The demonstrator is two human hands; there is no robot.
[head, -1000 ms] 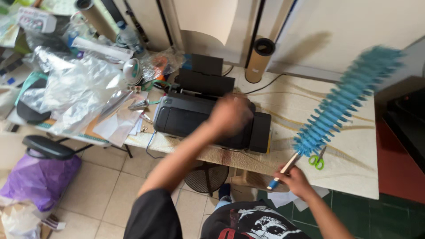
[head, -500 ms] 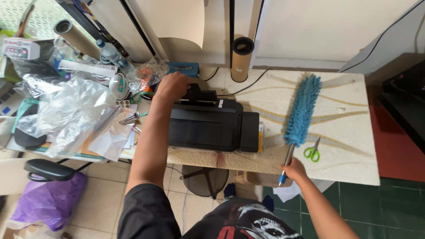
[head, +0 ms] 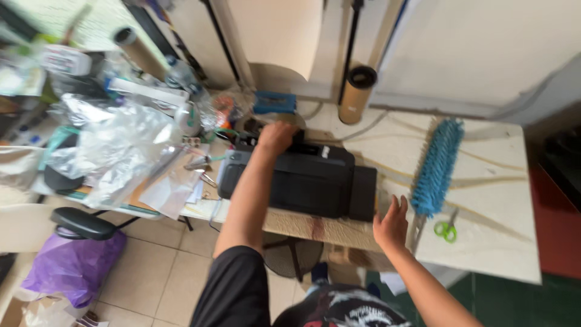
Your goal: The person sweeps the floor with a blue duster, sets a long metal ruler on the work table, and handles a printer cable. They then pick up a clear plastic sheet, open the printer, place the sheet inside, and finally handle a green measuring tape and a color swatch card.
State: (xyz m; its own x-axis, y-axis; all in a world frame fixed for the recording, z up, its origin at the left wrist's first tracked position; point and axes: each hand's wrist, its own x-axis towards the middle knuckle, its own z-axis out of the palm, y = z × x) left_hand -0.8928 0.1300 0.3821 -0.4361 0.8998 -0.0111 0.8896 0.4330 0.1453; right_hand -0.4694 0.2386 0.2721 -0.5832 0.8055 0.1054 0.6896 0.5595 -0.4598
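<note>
A: Start nearest the camera, taking the black printer [head: 305, 181] as the landmark. What is the right hand [head: 392, 223] doing?

B: It hovers just off the printer's near right corner, fingers spread wide and holding nothing. Half a second ago it gripped the handle of the blue duster [head: 437, 168]; now the duster lies flat on the table [head: 496, 242], right of the printer, its handle just beside that hand. So the duster has been put down and the hand is free.

A: And beside the duster?

B: Green-handled scissors [head: 446, 229], to the right of the duster's handle end.

A: The left hand [head: 275, 137]?

B: It reaches across the printer and rests at its far left corner, much as before. It looks curled over the edge, but I cannot tell whether it grips anything.

A: Farther out?

B: Left of the printer, crumpled clear plastic [head: 121, 151] over papers. Behind the printer, a small blue box [head: 275, 102] and an upright cardboard tube [head: 357, 94] against the wall.
</note>
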